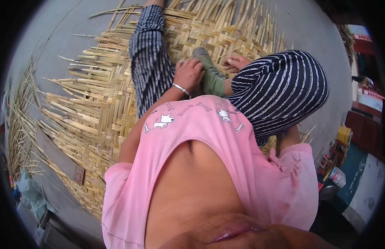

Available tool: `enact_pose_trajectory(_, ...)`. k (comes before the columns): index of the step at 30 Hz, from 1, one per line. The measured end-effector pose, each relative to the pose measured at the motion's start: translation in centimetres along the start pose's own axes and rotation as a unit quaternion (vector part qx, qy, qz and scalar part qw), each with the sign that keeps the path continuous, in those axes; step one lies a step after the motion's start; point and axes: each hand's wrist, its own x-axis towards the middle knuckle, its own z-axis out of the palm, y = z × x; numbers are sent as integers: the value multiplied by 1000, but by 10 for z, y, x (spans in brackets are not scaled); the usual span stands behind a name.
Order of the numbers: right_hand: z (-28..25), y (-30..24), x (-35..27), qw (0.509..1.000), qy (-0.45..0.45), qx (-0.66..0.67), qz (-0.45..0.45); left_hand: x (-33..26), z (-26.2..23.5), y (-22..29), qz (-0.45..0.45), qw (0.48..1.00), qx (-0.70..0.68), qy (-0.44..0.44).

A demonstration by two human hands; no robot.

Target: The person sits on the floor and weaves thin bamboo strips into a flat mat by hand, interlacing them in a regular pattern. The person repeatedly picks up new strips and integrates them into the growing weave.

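Note:
I sit on a woven mat of pale split strips (105, 95), its loose ends sticking out at the far and left edges. My left hand (189, 75), with a silver bangle (181, 89) at the wrist, is beside a green shoe (213, 76) on my foot. Its fingers are curled down; their tips, and anything under them, are hidden. On the shoe's other side, close to the weave, my right hand (236, 63) has bent fingers. Whatever it pinches is too small to make out. My striped trouser leg (284, 87) covers part of the right arm.
A flat wooden board (66, 162) lies across the mat at the left. Beyond it is a heap of loose thin strips (24, 124), with a pale green plastic bag (32, 193) nearby. A yellow container (344, 135) stands at the right among other goods.

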Motion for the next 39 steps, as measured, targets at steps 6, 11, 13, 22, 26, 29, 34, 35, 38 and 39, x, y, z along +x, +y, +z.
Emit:
enact_pose_trajectory(6, -70, 9, -121, 998, 46, -52, 6, 17, 14, 37, 72, 992, 48, -94)
enact_pose_trajectory(11, -185, 36, -268, 975, 202, -91, 33, 38, 24, 63, 120, 985, 97, -83)
enact_pose_trajectory(13, -226, 56, -300, 953, 298, -48, 24, 56, 30, 74, 125, 980, 109, -107)
enact_pose_trajectory(22, -247, -5, -146, 942, 209, -258, -50, 150, 92, 115, -109, 909, -228, -331)
enact_pose_trajectory(26, -199, 45, -26, 871, 306, -381, -45, 163, 140, 119, -343, 747, -512, -247)
enact_pose_trajectory(29, -162, 62, 4, 849, 384, -363, 8, 162, 147, 113, -379, 708, -547, -236)
enact_pose_trajectory(34, -152, 86, 12, 847, 412, -332, 45, 166, 152, 111, -431, 661, -581, -202)
enact_pose_trajectory(35, -156, 82, 13, 847, 412, -333, 37, 168, 153, 114, -436, 669, -569, -197)
enact_pose_trajectory(38, -150, 69, 11, 849, 402, -335, 67, 167, 164, 119, -440, 699, -538, -171)
enact_pose_trajectory(39, -148, 65, 13, 852, 396, -334, 75, 162, 171, 116, -406, 746, -502, -161)
